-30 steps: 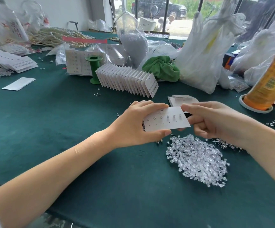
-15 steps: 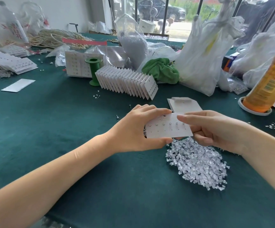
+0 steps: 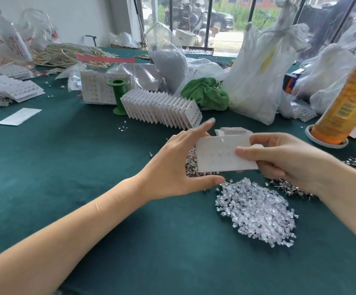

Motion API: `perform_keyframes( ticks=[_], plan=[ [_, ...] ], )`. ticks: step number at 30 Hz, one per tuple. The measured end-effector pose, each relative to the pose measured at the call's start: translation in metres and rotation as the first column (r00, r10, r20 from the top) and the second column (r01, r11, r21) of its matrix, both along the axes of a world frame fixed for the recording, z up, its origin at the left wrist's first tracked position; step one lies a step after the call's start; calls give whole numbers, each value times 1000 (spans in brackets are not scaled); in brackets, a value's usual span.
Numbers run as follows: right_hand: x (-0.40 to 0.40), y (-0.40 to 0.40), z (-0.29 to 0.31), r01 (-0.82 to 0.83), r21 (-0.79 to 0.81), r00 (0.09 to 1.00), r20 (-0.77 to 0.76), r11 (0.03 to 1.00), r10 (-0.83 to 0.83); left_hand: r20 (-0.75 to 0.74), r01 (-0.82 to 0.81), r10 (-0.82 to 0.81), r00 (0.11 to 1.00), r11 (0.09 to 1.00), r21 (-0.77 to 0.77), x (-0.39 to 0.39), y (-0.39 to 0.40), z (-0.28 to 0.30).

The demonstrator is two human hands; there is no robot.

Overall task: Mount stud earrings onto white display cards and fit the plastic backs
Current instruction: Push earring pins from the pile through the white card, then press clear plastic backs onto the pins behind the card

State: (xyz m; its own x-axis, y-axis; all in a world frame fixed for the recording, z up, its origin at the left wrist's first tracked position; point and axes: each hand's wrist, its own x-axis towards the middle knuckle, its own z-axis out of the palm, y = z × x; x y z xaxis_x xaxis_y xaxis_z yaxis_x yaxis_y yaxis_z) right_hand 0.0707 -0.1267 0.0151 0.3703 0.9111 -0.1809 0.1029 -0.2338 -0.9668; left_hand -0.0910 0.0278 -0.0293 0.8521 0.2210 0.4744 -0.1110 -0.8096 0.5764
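Right hand [image 3: 283,160] pinches white display card [image 3: 217,158] at its right edge. Left hand [image 3: 179,167] spread loose beside card's left edge; contact cannot be determined. Clear plastic backs [image 3: 257,211] heaped below.

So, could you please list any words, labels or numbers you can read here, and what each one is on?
None can be read for certain.
Plastic bag, far left: large red characters, too blurred to read.
Orange bottle, right: a printed label and barcode, too small to read.
Small box behind the bags: print illegible.
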Motion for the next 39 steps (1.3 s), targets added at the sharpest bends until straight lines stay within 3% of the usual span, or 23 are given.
perform_keyframes(
  ticks=[4, 7, 12, 16, 22, 25, 28, 35, 37, 39],
  plan=[
    [20, -11, 13, 190, 43, 981, 37, 981, -191, -7, -103, 103, 995, 992, -71, 3, 3, 0],
    [27, -20, 13, 327, 136, 942, 26, 935, -333, -5, -47, 47, 999, 997, 62, 4, 2, -1],
    [16, -45, -9, 342, 277, 916, 114, 898, -384, -135, 138, -110, 985, 966, 220, 7, -6, -7],
    [6, -59, -26, 383, 359, 890, 103, 851, -443, -144, 159, -128, 981, 960, 232, 8, -6, -8],
    [2, -63, -33, 348, 379, 905, 104, 857, -413, -152, 172, -138, 979, 956, 238, 10, -9, -9],
    [-3, -64, -34, 332, 387, 903, 135, 860, -409, -113, 136, -120, 986, 979, 149, 11, -9, -7],
    [-8, -65, -36, 295, 407, 897, 195, 864, -398, -66, 47, -52, 996, 996, -71, 11, -8, -5],
    [-15, -67, -49, 203, 530, 835, 345, 823, -428, -76, 13, -42, 996, 937, -349, 17, -8, -1],
    [-15, -69, -55, 101, 559, 723, 526, 823, -447, -53, 26, -57, 997, 889, -458, 20, -9, 3],
    [-16, -69, -57, -43, 574, 493, 724, 818, -482, -26, 35, -60, 998, 828, -560, 24, -12, 9]
  ],
)
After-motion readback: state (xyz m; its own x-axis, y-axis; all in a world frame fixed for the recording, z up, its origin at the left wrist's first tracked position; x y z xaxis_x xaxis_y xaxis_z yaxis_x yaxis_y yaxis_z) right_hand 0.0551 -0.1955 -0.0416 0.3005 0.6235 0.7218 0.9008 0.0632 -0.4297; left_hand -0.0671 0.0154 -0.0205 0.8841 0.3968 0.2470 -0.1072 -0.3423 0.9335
